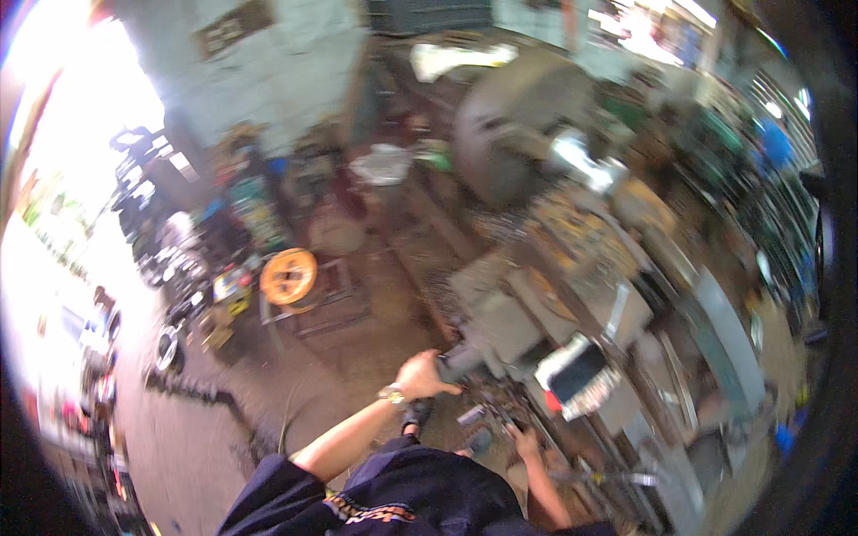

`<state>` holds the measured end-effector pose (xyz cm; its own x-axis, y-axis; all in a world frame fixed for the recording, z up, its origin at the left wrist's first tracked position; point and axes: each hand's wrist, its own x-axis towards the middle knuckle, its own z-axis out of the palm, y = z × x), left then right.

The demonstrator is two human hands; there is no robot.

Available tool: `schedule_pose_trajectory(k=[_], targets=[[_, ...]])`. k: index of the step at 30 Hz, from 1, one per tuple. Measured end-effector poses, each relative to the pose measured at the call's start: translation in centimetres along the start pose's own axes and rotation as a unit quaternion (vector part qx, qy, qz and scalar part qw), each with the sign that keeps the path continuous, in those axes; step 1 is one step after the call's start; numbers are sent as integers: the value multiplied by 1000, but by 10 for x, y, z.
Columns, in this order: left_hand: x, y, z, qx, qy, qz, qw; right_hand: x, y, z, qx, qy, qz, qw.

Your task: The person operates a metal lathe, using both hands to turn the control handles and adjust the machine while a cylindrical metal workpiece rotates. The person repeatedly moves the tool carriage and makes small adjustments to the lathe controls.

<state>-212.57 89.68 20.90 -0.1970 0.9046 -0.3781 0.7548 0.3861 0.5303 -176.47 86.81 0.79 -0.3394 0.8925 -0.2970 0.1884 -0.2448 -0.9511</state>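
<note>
A large metal lathe fills the middle and right, with a big round chuck (505, 134) at its far end. My left hand (422, 375), with a watch (391, 393) on its wrist, is at the near left of the carriage. Its fingers curve around a dark rounded machine part (458, 359), and the thumb points right. Lower and further right, my right hand (525, 441) is closed near the levers on the carriage front; motion blur hides what it grips. A phone-like dark slab (576, 373) lies on a pale cloth (601, 398) on the lathe.
An orange spool-like disc (289, 276) sits on a metal frame on the left floor. A long dark shaft (198, 389) lies nearer. Metal clutter and a motorcycle-like shape stand by the bright doorway (112, 80). A wrench-like bar (617, 310) rests on the lathe.
</note>
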Motion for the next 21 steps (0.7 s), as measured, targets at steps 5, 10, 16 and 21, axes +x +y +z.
schedule_pose_trajectory(k=[5, 10, 16, 21], targets=[[6, -4, 7, 27, 2, -3, 1000, -1, -12, -1, -78, 7, 67, 995], [9, -8, 9, 34, -10, -12, 999, -2, -19, -1, -72, 2, 38, 997], [7, -5, 6, 37, -7, -7, 999, -1, -12, -3, -98, -14, 50, 994], [6, -4, 6, 39, -9, -16, 999, 2, 2, -4, -68, -9, 26, 997]])
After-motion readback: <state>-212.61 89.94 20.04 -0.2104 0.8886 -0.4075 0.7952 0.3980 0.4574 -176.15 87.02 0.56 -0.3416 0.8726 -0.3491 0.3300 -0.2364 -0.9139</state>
